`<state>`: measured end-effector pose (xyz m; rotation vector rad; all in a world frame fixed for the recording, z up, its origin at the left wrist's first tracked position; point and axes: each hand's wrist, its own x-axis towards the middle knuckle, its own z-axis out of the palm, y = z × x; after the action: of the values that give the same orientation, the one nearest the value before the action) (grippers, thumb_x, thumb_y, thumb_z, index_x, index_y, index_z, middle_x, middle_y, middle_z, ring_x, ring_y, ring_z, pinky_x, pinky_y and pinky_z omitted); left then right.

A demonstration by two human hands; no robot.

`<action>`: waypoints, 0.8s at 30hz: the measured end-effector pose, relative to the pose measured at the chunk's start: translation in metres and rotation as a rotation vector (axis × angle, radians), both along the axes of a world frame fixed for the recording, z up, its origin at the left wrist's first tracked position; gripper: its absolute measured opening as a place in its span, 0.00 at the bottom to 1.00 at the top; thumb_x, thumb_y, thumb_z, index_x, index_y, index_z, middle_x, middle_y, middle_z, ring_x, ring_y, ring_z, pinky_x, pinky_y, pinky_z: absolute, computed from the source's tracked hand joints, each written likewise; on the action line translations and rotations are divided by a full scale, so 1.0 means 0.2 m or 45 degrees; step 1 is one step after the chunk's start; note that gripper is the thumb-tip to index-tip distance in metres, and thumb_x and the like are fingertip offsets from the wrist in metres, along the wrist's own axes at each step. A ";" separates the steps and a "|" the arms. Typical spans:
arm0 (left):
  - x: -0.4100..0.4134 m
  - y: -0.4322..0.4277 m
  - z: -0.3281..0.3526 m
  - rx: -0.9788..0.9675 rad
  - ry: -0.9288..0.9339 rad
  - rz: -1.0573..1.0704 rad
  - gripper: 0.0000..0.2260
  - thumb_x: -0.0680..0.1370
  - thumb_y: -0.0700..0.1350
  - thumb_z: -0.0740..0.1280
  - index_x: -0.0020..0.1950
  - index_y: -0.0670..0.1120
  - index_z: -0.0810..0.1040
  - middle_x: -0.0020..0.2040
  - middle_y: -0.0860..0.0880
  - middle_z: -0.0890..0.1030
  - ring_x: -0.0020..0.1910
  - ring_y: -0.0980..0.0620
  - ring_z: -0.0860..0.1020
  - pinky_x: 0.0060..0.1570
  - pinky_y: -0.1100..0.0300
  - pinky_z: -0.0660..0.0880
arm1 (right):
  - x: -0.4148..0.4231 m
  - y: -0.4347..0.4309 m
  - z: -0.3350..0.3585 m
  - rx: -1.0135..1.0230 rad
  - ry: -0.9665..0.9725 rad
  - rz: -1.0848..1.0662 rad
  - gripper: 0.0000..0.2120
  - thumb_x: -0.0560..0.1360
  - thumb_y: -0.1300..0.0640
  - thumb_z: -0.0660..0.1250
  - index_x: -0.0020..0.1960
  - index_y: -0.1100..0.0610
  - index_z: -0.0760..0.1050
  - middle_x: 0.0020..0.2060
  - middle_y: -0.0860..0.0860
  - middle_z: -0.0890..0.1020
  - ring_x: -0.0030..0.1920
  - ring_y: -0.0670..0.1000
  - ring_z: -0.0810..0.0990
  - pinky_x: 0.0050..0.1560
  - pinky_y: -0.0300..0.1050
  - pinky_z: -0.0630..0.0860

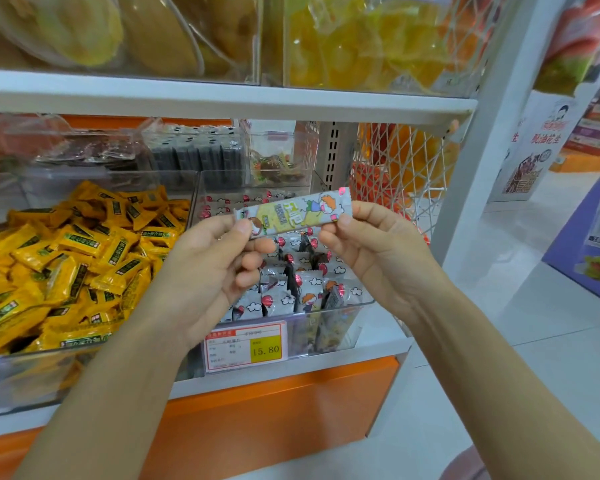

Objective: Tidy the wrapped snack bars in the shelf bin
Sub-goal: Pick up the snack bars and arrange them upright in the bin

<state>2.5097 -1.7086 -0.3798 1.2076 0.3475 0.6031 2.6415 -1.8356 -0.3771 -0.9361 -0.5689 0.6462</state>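
Note:
A long wrapped snack bar [291, 213], grey with a yellow patch and a cartoon child, is held level above the clear shelf bin [340, 323]. My left hand [219, 268] pinches its left end between thumb and forefinger. My right hand [371, 244] pinches its right end the same way. Below my hands the bin holds several more grey bars [309, 282] with red balloons and clouds, standing on edge in rough rows. My left hand hides part of the bin's left side.
A bin of yellow wrapped snacks [77, 258] sits to the left. A price tag [246, 346] reading 15.80 hangs on the bin's front. Clear tubs stand behind, a white shelf board [222, 102] runs above, and a white net basket [402, 171] hangs at the right.

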 end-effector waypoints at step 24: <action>0.02 0.01 -0.03 0.376 0.160 0.091 0.14 0.76 0.45 0.65 0.62 0.47 0.76 0.47 0.49 0.83 0.38 0.58 0.79 0.36 0.62 0.74 | 0.01 -0.01 -0.02 -0.302 -0.532 -0.219 0.10 0.73 0.67 0.66 0.51 0.56 0.79 0.46 0.56 0.84 0.47 0.53 0.83 0.49 0.45 0.80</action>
<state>2.5132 -1.7069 -0.3861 1.5256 0.4191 0.6579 2.6438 -1.8374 -0.3810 -1.3427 -0.7819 0.3662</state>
